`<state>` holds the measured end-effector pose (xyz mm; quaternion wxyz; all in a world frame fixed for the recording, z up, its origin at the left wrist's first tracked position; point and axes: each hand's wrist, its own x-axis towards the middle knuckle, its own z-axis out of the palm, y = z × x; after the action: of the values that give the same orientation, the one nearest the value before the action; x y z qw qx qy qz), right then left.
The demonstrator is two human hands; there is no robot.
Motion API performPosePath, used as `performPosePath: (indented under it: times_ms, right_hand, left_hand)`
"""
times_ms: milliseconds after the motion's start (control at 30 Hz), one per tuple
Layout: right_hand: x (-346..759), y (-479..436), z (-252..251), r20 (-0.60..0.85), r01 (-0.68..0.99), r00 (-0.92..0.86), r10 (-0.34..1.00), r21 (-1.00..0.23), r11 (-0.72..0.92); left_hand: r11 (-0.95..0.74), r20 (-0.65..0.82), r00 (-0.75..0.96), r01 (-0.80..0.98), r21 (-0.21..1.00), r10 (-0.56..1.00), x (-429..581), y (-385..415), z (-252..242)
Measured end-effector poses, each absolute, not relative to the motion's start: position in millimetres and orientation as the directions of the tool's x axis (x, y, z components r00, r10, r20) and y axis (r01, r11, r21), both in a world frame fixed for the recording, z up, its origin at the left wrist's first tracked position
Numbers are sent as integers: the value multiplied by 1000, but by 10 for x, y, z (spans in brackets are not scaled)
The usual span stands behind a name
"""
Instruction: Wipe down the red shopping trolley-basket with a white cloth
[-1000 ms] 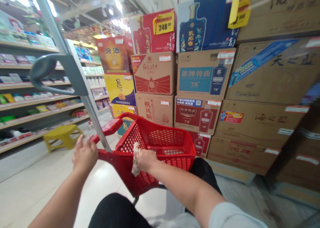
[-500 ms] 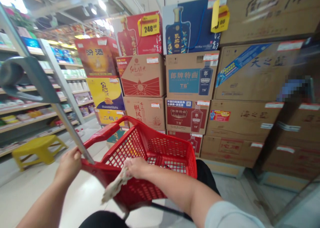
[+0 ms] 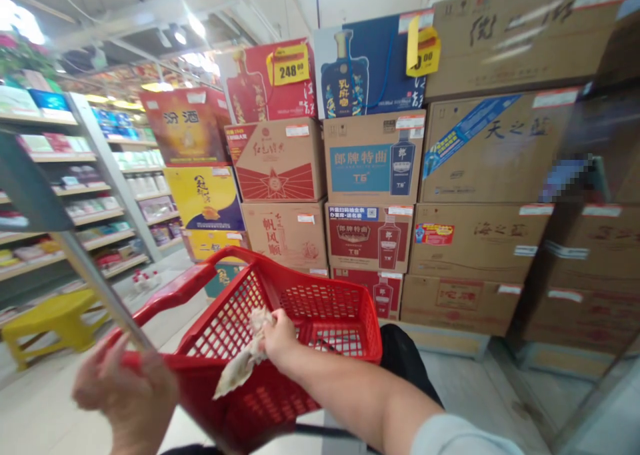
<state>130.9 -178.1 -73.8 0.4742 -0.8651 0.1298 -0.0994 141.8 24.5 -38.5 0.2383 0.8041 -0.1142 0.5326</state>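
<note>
A red plastic shopping basket [image 3: 200, 365] with grid walls and a wheeled frame stands tilted before me. My left hand [image 3: 127, 388], blurred, has its fingers curled around the basket's near left corner, beside the metal pole [image 3: 97, 285] of the grey handle. Clutched in my right hand [image 3: 280, 338] is a crumpled off-white cloth [image 3: 240, 368], its loose end hanging over the near side of the basket. The inside of the basket shows mostly bare grid, with a dark thin thing on its floor that I cannot make out.
Stacked liquor cartons [image 3: 373, 155] form a wall ahead, with yellow price tags [image 3: 290, 65] on top. A yellow stool [image 3: 55, 322] stands at the left, before stocked shelves [image 3: 100, 208]. My dark-clad knee [image 3: 407, 362] is right of the basket.
The view has shifted, and the basket and pole sit further left and lower. My left hand's fingers have loosened somewhat at the corner. The cloth has moved slightly in my right hand.
</note>
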Motion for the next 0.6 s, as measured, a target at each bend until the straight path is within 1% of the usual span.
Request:
performPosePath:
  times_ms: [67, 100, 133, 167, 200, 267, 300, 333, 367, 433, 500, 567, 600]
  right_hand:
    - [1249, -1758, -692, 85, -106, 943, -321, -838, -535]
    - [1202, -1742, -674, 107, -74, 949, -295, -836, -543]
    - [1147, -1724, -663, 133, -18, 966, -224, -823, -567]
    - [1087, -1706, -659, 166, 64, 980, -112, -788, -612]
    - [1026, -1690, -663, 203, 167, 979, 24, -724, -669]
    - [916, -1672, -687, 241, 357, 933, 267, -534, -767]
    - [876, -1672, -700, 243, 411, 910, 335, -438, -800]
    - [849, -1677, -712, 242, 424, 903, 355, -370, -827]
    - [837, -1688, -719, 234, 397, 914, 331, -350, -849]
    - [856, -1719, -717, 175, 328, 944, 281, -388, -861]
    - [920, -1749, -704, 129, 260, 965, 227, -536, -803]
    - [995, -1766, -697, 115, 190, 981, 154, -704, -685]
    - [1024, -1767, -698, 120, 161, 987, 108, -764, -624]
  left_hand:
    - [-844, 903, 397, -531, 77, -167, 1340, 107, -493]
    - [-822, 856, 423, -569, -3, -296, 1352, 74, -560]
    - [-801, 800, 450, -596, -62, -397, 1388, 64, -629]
    - [-790, 749, 479, -605, -95, -457, 1441, 72, -697]
    - [-795, 718, 507, -598, -106, -477, 1501, 92, -757]
    - [-815, 696, 539, -567, -115, -474, 1605, 137, -841]
    - [-823, 696, 543, -554, -124, -470, 1641, 153, -863]
    - [-827, 701, 536, -545, -139, -471, 1662, 160, -874]
    - [-829, 708, 523, -537, -159, -474, 1670, 158, -875]
    - [-829, 726, 493, -526, -190, -479, 1654, 133, -859]
    - [-838, 748, 474, -509, -197, -464, 1615, 98, -834]
    - [-850, 765, 466, -488, -196, -444, 1574, 73, -808]
    - [-855, 772, 463, -480, -195, -436, 1556, 68, -798]
